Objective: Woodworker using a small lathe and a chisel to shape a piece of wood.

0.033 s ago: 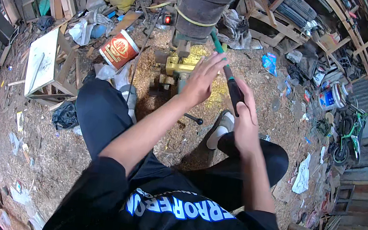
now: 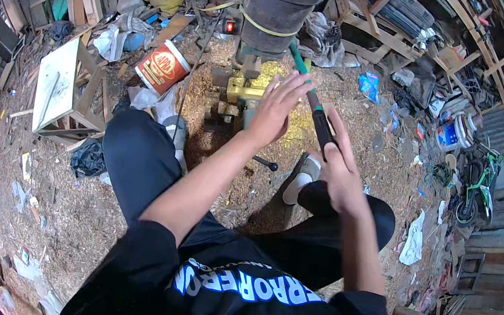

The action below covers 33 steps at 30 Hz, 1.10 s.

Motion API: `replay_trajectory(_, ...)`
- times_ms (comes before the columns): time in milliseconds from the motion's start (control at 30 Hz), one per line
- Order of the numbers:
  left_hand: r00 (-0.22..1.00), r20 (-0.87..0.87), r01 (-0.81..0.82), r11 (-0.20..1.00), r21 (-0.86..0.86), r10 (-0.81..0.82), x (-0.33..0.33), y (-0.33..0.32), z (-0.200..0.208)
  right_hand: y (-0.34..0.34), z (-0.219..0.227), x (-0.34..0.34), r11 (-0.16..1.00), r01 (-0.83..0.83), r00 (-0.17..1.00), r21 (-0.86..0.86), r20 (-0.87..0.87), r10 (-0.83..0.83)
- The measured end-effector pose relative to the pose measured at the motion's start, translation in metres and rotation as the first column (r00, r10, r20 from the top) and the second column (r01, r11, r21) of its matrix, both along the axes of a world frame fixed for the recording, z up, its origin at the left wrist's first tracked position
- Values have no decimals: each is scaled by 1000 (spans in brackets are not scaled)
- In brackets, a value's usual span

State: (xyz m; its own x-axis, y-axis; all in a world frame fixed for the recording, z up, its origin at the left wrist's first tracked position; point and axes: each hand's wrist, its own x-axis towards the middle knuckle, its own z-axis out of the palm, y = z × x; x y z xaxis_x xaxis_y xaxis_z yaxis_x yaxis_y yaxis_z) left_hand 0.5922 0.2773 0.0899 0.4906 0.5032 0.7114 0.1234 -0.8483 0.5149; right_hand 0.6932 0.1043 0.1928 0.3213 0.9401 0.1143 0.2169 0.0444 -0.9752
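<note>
My right hand (image 2: 348, 183) is at the black grip of a green-and-black lever (image 2: 322, 129), its thumb over the grip and a forefinger stretched along its right side. The lever slants up to a large dark motor-like housing (image 2: 274, 16) with a yellow band around it. Close to the lever's middle, my left hand (image 2: 274, 111) is held with fingers extended and nothing in it; whether its fingertips touch the lever I cannot tell. Beneath, partly hidden by my left hand, are a yellow metal block (image 2: 242, 92) and a black-knobbed handle (image 2: 272, 166).
Wood shavings cover the ground between my feet. To the left stand a red-and-white bucket (image 2: 164, 68) and a white-topped wooden stand (image 2: 56, 83). A small red light (image 2: 230, 27) glows beside the machine. A green bicycle (image 2: 478, 187) and scrap timber line the right side.
My right hand has shifted slightly down and to the right, uncovering more of the black grip. My left hand has hardly moved.
</note>
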Motion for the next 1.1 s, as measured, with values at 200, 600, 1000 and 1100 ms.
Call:
replay_trajectory(200, 990, 137, 62, 986, -157, -41, 7, 18, -3, 36, 63, 28, 764, -302, 925, -571, -370, 89)
replay_trajectory(600, 966, 221, 182, 960, -212, -134, -3, 60, -8, 97, 4, -3, 531, -50, 908, -846, -260, -328)
replay_trajectory(1000, 912, 397, 177, 972, -152, -104, -14, 36, -30, 64, -165, 3, 846, 185, 830, -499, -382, -407)
replay_trajectory(1100, 923, 385, 91, 968, -234, 6, -37, 46, -35, 57, -185, 18, 806, 202, 879, -557, -259, -400)
